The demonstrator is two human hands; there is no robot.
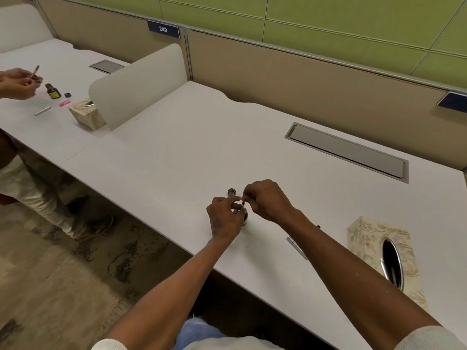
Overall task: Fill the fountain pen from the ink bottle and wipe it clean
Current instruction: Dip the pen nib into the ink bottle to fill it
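The small dark ink bottle [244, 216] stands on the white desk [177, 152], mostly hidden behind my left hand [225, 218], whose fingers curl around it. My right hand [267, 200] pinches the top of the thin pen part [242, 201], which points down into the bottle's mouth. The bottle's round cap [231, 191] lies open side up just behind my hands. A silver pen barrel [296, 246] lies on the desk to the right, partly under my right forearm.
A patterned tissue box [384, 251] stands near the desk's right front edge. A grey cable hatch [346, 152] is set into the desk behind. Past a white divider [136, 87], another person's hands [17, 82] work with a pen, a bottle and a tissue box.
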